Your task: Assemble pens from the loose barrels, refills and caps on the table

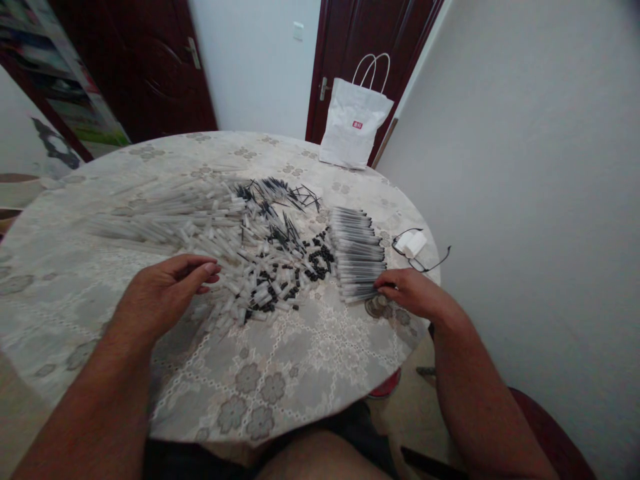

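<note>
My right hand (407, 290) is at the near end of a row of pens (357, 250), thumb and forefinger closed on the dark end of a pen (361, 293). The pens lie side by side, clear with dark tips at the right. Over the left edge of a loose pile, my left hand (173, 290) hovers with fingers half stretched and slightly apart; I see nothing in it. The pile has clear pen barrels (155, 217), translucent caps (260, 293), small black plugs (320, 260) and dark refills (285, 230).
A patterned cloth covers the round table (310, 360). Eyeglasses (425, 267) and a folded white tissue (411, 244) lie at its right edge, with coins (379, 307) by my right hand. A white paper bag (355, 123) stands at the back, before a door.
</note>
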Demonstrator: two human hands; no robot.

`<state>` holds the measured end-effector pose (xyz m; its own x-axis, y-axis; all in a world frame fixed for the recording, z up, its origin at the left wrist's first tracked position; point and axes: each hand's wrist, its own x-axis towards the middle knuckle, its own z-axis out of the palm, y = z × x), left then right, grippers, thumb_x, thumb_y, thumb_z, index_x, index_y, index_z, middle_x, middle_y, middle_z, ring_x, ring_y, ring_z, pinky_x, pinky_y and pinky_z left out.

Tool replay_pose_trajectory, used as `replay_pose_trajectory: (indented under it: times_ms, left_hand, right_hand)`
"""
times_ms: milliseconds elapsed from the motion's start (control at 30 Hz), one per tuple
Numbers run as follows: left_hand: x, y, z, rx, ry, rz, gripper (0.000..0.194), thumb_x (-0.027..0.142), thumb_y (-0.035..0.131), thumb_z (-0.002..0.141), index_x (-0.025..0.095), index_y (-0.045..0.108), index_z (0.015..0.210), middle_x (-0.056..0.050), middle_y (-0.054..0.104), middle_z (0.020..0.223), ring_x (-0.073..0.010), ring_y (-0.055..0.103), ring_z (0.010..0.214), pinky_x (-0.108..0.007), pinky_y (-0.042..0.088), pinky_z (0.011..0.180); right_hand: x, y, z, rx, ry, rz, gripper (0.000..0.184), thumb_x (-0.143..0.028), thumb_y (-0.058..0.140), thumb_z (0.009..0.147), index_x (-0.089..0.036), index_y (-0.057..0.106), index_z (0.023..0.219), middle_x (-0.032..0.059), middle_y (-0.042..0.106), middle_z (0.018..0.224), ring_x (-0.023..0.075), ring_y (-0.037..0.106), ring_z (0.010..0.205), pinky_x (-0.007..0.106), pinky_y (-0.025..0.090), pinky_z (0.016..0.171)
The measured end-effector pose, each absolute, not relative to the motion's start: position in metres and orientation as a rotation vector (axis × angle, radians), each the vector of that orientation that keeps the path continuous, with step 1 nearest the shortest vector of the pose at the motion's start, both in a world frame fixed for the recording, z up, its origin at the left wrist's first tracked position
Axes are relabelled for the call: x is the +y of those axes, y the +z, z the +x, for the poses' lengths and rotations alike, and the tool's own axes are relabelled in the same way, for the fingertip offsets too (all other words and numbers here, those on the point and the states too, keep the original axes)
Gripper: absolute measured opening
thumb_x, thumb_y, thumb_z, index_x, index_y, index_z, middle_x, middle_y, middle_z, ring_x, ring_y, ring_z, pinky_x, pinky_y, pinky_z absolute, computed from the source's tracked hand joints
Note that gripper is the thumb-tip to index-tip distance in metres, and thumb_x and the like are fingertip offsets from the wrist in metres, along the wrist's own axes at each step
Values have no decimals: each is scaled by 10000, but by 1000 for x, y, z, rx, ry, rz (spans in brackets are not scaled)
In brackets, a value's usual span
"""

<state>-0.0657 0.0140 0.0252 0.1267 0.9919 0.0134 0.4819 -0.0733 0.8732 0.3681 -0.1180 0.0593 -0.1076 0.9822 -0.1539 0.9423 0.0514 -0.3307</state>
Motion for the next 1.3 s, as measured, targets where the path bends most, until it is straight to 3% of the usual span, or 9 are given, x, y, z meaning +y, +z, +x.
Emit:
replay_pose_trajectory:
  times_ms: [300, 433, 733, 933, 1067, 1300]
  left_hand:
    - [9, 30, -85, 1485, 873, 1761, 420, 522, 634, 847, 194, 738, 1088, -75, 783, 944, -222, 725, 812, -307, 568, 715]
    - [5, 29, -89, 1497, 821, 1876, 367, 477, 639, 840, 218, 750, 1075, -67, 785, 941, -234, 721, 813, -343, 562, 789]
    - [12, 12, -92, 1595, 763, 2151, 334, 339, 562, 902, 241, 729, 1174, -84, 768, 956, -254, 708, 882, -367, 513, 862]
    - [15, 5, -72, 1537, 672, 2401, 433, 230, 513, 935, 241, 646, 1347, -120, 720, 1120, -256, 674, 1004, -358, 487, 905]
    - [13, 3, -60, 1583, 545, 2429, 384, 210, 534, 922, 260, 682, 1273, -115, 719, 1044, -259, 671, 979, -338, 488, 858]
    - [12, 0, -58, 1604, 471, 2476, 302, 221, 489, 938, 214, 721, 1131, -133, 712, 973, -285, 678, 919, -354, 500, 788]
  right_hand:
    - [-120, 62, 367, -2207, 426, -2156, 295, -354, 465, 939, -240, 733, 980, 88, 759, 897, 221, 687, 802, 311, 467, 738]
    - [-117, 76, 341, -2245, 342, -2058, 297, -410, 466, 946, -263, 722, 982, 97, 759, 911, 236, 691, 788, 337, 472, 732]
    - [-65, 83, 209, -2562, 285, -1671, 245, -289, 497, 991, -235, 724, 1067, 86, 745, 1019, 233, 681, 948, 314, 459, 831]
    - [-15, 65, 193, -2375, 54, -1957, 262, -274, 485, 995, -219, 720, 1097, 107, 747, 1088, 248, 684, 1003, 314, 442, 826]
    - [2, 54, 206, -2150, -75, -2163, 294, -266, 462, 997, -208, 713, 1140, 121, 747, 1105, 251, 686, 1026, 312, 444, 837]
    - [3, 25, 195, -2153, -59, -2212, 306, -401, 512, 998, -189, 701, 1109, 128, 719, 1093, 237, 678, 1024, 295, 464, 845]
